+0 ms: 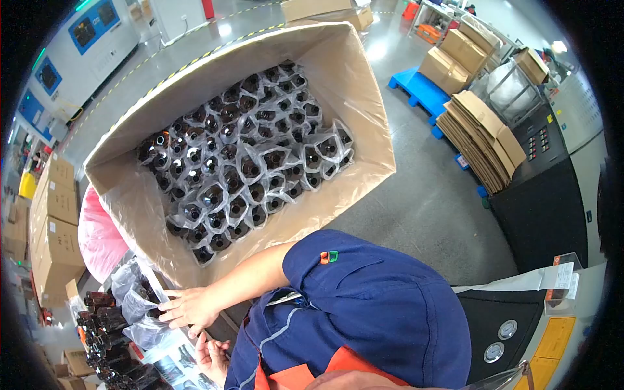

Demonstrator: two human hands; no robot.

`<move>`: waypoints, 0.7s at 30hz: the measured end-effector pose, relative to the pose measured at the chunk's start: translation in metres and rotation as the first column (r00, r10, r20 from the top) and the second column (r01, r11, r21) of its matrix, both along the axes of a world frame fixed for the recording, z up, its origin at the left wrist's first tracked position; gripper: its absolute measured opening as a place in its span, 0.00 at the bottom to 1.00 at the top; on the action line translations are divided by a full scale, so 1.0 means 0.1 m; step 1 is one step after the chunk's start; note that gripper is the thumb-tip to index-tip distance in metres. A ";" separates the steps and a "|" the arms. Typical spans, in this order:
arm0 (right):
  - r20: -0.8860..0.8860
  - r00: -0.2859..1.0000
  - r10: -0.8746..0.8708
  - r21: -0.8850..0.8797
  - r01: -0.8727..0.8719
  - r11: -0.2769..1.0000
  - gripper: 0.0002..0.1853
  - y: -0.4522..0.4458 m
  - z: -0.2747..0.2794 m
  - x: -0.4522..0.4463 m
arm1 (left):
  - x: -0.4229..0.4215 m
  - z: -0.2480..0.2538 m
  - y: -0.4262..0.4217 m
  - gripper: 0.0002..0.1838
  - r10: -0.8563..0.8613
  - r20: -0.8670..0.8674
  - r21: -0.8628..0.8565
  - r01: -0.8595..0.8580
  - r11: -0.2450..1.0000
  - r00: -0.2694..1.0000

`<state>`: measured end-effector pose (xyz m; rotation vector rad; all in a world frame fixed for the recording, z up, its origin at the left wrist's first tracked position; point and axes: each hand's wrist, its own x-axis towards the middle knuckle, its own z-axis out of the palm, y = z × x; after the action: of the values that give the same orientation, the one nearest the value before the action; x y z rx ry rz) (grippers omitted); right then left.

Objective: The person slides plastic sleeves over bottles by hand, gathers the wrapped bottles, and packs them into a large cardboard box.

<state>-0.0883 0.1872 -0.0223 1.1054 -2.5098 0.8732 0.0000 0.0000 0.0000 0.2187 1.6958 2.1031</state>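
My right hand [188, 308] reaches left with its fingers spread, touching the edge of a clear plastic bag [134, 300] with dark bottles inside. Just below it, my left hand [211, 355] has loosely curled fingers, slightly apart, with nothing visible in them. Loose dark brown bottles [107, 318] lie in a heap at the lower left, beside the bag. Beyond my right arm stands a large open carton [351, 84] lined with clear film. Several rows of dark bottles [250, 168] in clear plastic bags fill its bottom.
A pink bag [101, 234] bulges beside the carton's left corner. Stacked closed boxes [58, 253] stand at far left. Flattened cardboard [484, 140] and a blue pallet [422, 94] with boxes are at upper right. A panel with gauges [500, 341] is at lower right.
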 end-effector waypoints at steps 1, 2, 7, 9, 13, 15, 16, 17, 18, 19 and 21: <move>-0.043 0.999 -0.029 0.027 0.030 0.999 0.37 0.02 0.02 -0.03 | -0.02 0.01 0.05 0.19 0.062 0.009 -0.026 -0.061 0.998 0.998; -0.084 0.995 -0.048 0.050 0.053 0.997 0.36 0.02 0.03 -0.04 | -0.03 0.01 0.07 0.18 0.132 0.020 -0.054 -0.131 0.990 0.991; -0.010 0.976 -0.217 0.131 0.216 0.968 0.40 0.28 0.43 0.09 | 0.21 0.33 0.27 0.17 0.242 0.016 -0.160 -0.236 0.958 0.970; -0.020 0.988 -0.155 0.197 0.156 0.968 0.34 0.24 0.38 0.07 | 0.37 0.57 0.10 0.15 0.327 0.053 -0.305 -0.296 0.905 0.944; -0.111 0.993 -0.031 0.326 0.065 0.943 0.26 0.11 0.61 0.07 | 1.07 0.63 -0.51 0.08 0.660 0.048 -0.207 -0.639 0.741 0.749; -0.077 0.997 -0.024 0.322 0.047 0.945 0.26 0.04 0.65 -0.03 | 1.41 0.56 -0.71 0.05 0.824 0.020 -0.248 -0.796 0.553 0.566; -0.074 0.997 0.010 0.251 0.008 0.968 0.24 -0.03 0.71 -0.12 | 1.57 0.56 -0.81 0.05 0.884 0.001 -0.267 -0.852 0.451 0.467; -0.063 0.997 0.044 0.176 -0.032 0.984 0.22 -0.14 0.78 -0.18 | 1.70 0.61 -0.87 0.05 0.942 -0.022 -0.354 -0.884 0.305 0.334; -0.041 0.994 0.105 0.089 -0.101 0.991 0.21 -0.30 0.93 -0.21 | 1.83 0.65 -0.91 0.05 0.966 -0.039 -0.383 -0.897 0.220 0.254; -0.017 0.985 0.173 -0.003 -0.173 0.985 0.19 -0.50 1.09 -0.21 | 1.96 0.69 -0.98 0.05 0.984 -0.061 -0.414 -0.901 0.128 0.168; -0.084 0.952 0.296 -0.019 -0.298 0.954 0.18 -0.92 1.28 -0.14 | 2.14 0.73 -1.03 0.07 0.994 -0.100 -0.434 -0.901 0.001 0.049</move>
<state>-0.1023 0.0951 0.1060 1.5035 -2.2913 0.9185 0.2137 -0.1030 0.0725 -1.8974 2.3229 2.1744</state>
